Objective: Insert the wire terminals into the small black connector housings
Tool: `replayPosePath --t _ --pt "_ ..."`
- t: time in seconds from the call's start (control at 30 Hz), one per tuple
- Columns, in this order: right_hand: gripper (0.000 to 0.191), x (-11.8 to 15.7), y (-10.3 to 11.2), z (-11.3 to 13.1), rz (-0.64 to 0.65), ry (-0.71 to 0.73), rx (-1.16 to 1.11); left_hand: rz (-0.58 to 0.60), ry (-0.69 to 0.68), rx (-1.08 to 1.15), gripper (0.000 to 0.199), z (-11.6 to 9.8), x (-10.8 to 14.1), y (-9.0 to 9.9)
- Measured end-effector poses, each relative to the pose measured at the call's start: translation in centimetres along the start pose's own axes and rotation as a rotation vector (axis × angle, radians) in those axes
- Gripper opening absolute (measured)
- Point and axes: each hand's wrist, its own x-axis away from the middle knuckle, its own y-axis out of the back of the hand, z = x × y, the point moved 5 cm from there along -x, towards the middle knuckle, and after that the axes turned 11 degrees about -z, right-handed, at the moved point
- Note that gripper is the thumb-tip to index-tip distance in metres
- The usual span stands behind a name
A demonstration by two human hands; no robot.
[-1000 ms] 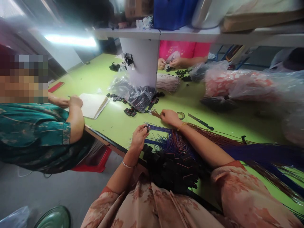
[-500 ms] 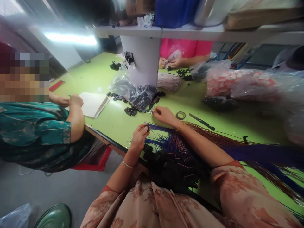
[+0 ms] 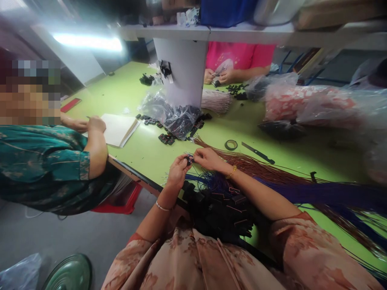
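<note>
My left hand (image 3: 177, 169) pinches a small black part (image 3: 188, 160) over the near edge of the green table. Close against it on the right, my right hand (image 3: 208, 158) has its fingers pressed together at the part; what they grip is too small to name. Blue wires (image 3: 208, 179) lie below my hands, beside a heap of black pieces (image 3: 220, 209) near my body. Brown wires (image 3: 254, 163) run to the right from just above my right hand.
A roll of tape (image 3: 231, 145) and a black blade (image 3: 258, 152) lie beyond the wires. Plastic bags (image 3: 178, 121) of black parts rest by a white panel (image 3: 181, 72). A person in green (image 3: 45, 169) sits at left over paper (image 3: 116, 129); another in pink (image 3: 236, 56) sits opposite.
My right hand has drawn back from the brown wires' tips toward my left hand, and the two now meet at the black part. My left hand has hardly moved.
</note>
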Motion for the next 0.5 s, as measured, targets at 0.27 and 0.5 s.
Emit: replayPosePath --t 0.27,0.5 --pt "0.020 0.17 -0.19 -0.04 -0.006 -0.035 0.037 0.017 -0.006 -0.011 0.030 -0.14 0.05 0.01" --pt "0.020 0.36 -0.48 0.31 0.021 -0.045 0.015 0.010 -0.114 -0.100 0.034 -0.04 0.60 -0.24"
